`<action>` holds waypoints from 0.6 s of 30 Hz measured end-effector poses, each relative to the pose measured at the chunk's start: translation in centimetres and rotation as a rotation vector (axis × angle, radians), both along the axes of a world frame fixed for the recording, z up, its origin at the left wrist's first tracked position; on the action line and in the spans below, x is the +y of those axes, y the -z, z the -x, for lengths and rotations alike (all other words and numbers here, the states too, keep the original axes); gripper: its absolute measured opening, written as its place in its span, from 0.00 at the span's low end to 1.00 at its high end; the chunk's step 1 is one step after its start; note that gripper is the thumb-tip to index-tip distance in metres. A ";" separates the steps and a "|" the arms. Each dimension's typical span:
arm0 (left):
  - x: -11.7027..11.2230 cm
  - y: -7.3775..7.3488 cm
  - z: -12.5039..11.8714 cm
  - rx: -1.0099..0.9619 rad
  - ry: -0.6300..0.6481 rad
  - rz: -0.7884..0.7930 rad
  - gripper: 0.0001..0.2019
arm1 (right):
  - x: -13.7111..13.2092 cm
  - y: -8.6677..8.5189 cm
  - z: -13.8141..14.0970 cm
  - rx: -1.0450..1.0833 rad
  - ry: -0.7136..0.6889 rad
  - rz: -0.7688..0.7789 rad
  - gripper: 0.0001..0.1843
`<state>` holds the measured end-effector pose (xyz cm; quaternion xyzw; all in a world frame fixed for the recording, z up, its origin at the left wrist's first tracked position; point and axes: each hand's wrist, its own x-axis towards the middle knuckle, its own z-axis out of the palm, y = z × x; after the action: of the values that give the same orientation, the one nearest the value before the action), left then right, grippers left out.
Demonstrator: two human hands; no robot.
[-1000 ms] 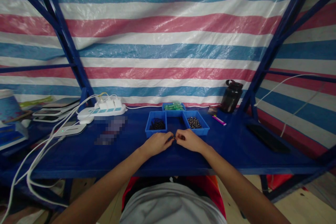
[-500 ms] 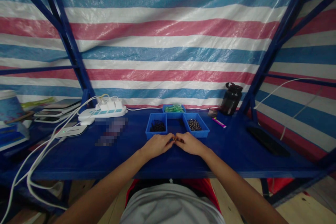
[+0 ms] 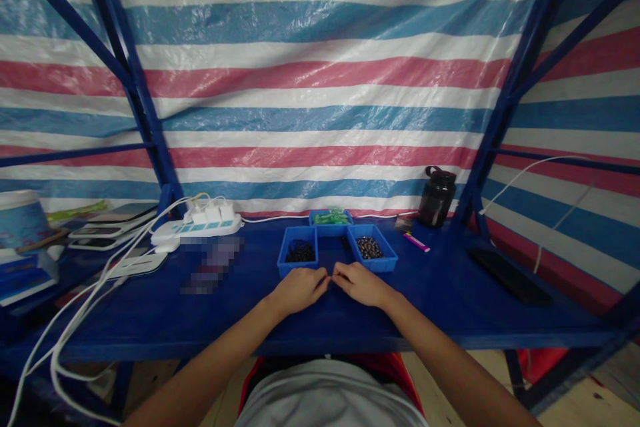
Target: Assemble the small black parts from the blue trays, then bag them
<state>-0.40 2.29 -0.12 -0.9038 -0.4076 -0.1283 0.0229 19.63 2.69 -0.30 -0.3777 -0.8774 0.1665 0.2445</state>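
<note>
Three shallow square trays of blue plastic sit on our smooth blue desk (image 3: 440, 307). The left tray (image 3: 286, 269) holds dark bits, the right tray (image 3: 387, 264) glossy dark beads and the back tray (image 3: 330, 231) green pieces. Just before the front two, our left hand (image 3: 300, 287) and right hand (image 3: 363, 282) rest on the desk. Their fingers (image 3: 323, 278) are curled and pinched tip to tip, and whatever lies between them is too small for us to tell. A dark round bottle (image 3: 437, 199) stands before the crinkled striped tarpaulin (image 3: 320, 80).
</note>
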 end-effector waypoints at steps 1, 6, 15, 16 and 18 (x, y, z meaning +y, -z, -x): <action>0.0 0.0 0.0 0.009 0.003 -0.006 0.15 | -0.1 -0.1 0.0 -0.002 0.005 -0.006 0.09; -0.2 -0.1 0.1 0.022 0.021 -0.021 0.14 | -0.2 -0.5 0.0 0.033 -0.009 0.021 0.12; 0.0 0.2 0.0 0.056 -0.002 -0.034 0.17 | 0.1 0.4 0.2 -0.001 -0.012 -0.016 0.09; 0.0 0.3 0.0 0.055 -0.005 -0.032 0.17 | 0.1 0.4 0.2 -0.007 -0.020 -0.030 0.11; 0.0 0.2 0.1 0.035 -0.016 -0.028 0.17 | 0.2 0.4 0.2 -0.015 -0.032 -0.047 0.13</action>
<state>-0.48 2.32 -0.35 -0.9023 -0.4123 -0.1180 0.0439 19.44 2.88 -0.66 -0.3592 -0.8887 0.1469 0.2443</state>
